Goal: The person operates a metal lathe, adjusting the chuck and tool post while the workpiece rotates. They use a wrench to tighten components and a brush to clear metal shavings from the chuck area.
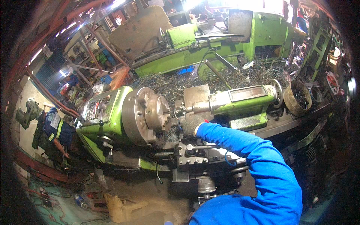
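Note:
My right arm, in a blue sleeve, reaches over a green lathe. My right hand (190, 125), in a dark grey glove, is just below the drill chuck (181, 111) at the end of the tailstock quill (201, 107). Its fingers blend into the dark metal, so I cannot tell their grip or whether they touch the chuck. To the left is the large round lathe chuck (157, 112) with stepped jaws. The green tailstock (242, 100) lies to the right. Nearer me, below the glove, sits the tool post (192, 153) with its lever. My left hand is out of view.
Metal shavings (157, 82) pile up behind the lathe, before a second green machine (187, 60). A round bin (297, 98) stands beside the tailstock handwheel (275, 92). Small tools lie on the headstock top (99, 107). Another person (58, 129) is at far left.

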A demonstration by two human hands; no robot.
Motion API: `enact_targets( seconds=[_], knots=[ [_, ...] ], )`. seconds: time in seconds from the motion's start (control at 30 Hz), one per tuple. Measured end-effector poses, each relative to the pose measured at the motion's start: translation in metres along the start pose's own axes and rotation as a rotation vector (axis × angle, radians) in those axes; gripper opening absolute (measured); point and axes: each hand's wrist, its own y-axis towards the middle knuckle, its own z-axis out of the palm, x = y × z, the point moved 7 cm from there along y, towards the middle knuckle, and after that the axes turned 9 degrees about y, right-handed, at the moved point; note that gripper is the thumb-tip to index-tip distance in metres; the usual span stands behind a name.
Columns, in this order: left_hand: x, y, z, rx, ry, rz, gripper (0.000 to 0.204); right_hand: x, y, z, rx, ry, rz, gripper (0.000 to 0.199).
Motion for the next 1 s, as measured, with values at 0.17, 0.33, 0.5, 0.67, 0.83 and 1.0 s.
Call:
enact_targets(
  seconds=[0.17,0.33,0.5,0.67,0.83,1.0],
  knots=[
    [0.005,0.001,0.000,-0.003,0.001,-0.008,0.068,0.003,-0.002,-0.018,0.062,0.108,0.074,0.051],
    [0.005,0.003,-0.002,-0.003,-0.001,-0.010,0.068,-0.005,0.000,-0.027,-0.019,0.241,0.073,0.057],
    [0.009,0.003,-0.003,-0.006,0.000,-0.011,0.067,-0.005,0.003,-0.033,-0.020,0.249,0.045,0.056],
    [0.007,0.002,-0.006,-0.007,-0.001,-0.012,0.067,-0.007,0.009,-0.026,0.035,0.230,0.056,0.056],
    [0.008,0.001,-0.008,-0.009,0.007,-0.017,0.067,-0.005,0.005,-0.020,-0.006,0.232,0.069,0.056],
    [0.012,0.008,-0.013,-0.010,0.024,-0.014,0.066,-0.005,0.005,-0.011,-0.016,0.136,0.037,0.054]
  ],
)
